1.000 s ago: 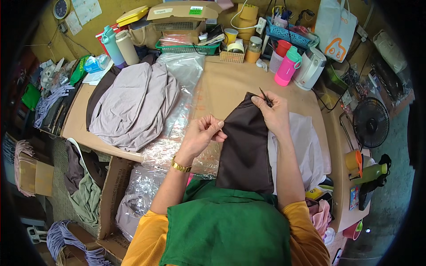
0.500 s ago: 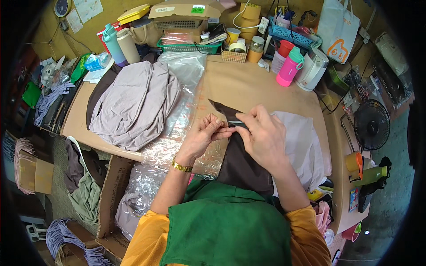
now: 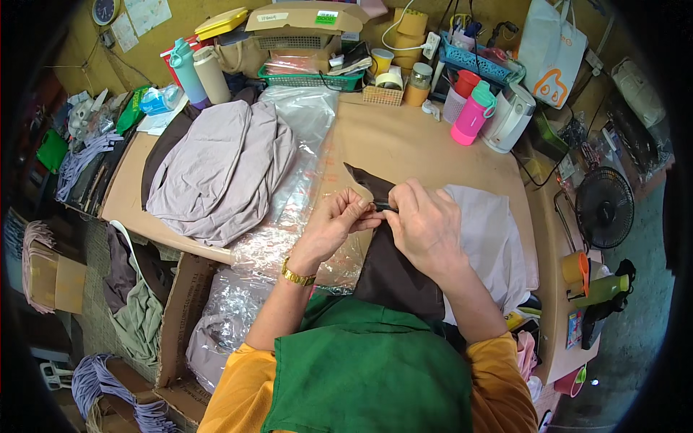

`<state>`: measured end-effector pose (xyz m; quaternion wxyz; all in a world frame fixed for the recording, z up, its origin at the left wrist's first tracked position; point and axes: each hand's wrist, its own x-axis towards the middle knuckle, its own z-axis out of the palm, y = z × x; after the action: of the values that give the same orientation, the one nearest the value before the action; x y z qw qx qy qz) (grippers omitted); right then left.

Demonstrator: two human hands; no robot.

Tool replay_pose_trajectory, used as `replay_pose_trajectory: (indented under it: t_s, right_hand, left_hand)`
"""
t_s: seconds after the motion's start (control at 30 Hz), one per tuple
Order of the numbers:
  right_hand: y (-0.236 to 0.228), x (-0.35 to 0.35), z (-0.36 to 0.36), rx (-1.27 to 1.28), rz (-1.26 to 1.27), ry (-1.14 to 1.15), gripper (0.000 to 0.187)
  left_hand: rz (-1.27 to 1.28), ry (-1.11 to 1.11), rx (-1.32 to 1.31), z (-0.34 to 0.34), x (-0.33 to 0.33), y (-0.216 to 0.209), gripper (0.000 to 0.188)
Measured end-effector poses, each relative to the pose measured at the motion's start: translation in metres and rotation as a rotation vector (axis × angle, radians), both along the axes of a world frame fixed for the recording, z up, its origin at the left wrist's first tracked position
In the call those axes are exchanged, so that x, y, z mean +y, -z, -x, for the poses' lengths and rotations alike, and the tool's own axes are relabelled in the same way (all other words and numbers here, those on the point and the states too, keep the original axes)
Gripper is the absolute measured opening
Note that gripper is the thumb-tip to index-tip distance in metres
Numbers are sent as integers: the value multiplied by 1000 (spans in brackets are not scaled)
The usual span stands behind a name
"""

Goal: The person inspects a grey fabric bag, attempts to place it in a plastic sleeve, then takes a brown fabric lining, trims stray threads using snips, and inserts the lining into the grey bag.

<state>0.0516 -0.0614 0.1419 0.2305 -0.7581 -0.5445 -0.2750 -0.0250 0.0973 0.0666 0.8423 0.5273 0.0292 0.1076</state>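
A dark brown cloth [image 3: 397, 270] lies across the table edge in front of me, its pointed far corner raised beyond my fingers. My left hand [image 3: 345, 216] is closed in a pinch at the cloth's edge, a gold watch on its wrist. Close beside it, my right hand [image 3: 427, 220] is closed around a slim dark tool [image 3: 382, 206], mostly hidden by the fingers; its exact kind cannot be made out. The fingertips of both hands nearly meet at the cloth. To the right lies a pale lilac-grey cloth [image 3: 491, 245], partly behind my right hand.
A pile of greyish-mauve garments [image 3: 224, 169] covers the table's left side, beside clear plastic sheets [image 3: 303, 137]. Bottles, baskets, a pink tumbler [image 3: 471, 119] and a kettle [image 3: 509, 119] line the back. A cardboard box [image 3: 177, 325] holds bagged cloth; a fan [image 3: 605, 206] stands right.
My right hand has turned slightly and its fingers have curled further over the tool, hiding the metal part that showed before. My left hand stays pinched at the cloth.
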Motion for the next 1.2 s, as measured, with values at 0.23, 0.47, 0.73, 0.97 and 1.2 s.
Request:
replay_pose_trajectory:
  t_s: [0.23,0.47,0.73,0.97,1.2]
  right_hand:
    - [8,-1,-3,179,-101,7,23]
    - [148,-29,-65,647,-172,385,28]
    - [165,-46,-121,467,92,502,24]
    - [147,-27,-136,655,112,636,39]
    - [162,-17,-115,485,109,568,28]
  left_hand:
    - [14,29,-5,4,-2,-3,21]
    - [-8,-27,91,-2,15,22,22]
    - [-938,-524,757,48,96,66,29]
    - [-661,-470,186,-27,38,63,59]
    - [-946,-305,225,-66,-42,77,83]
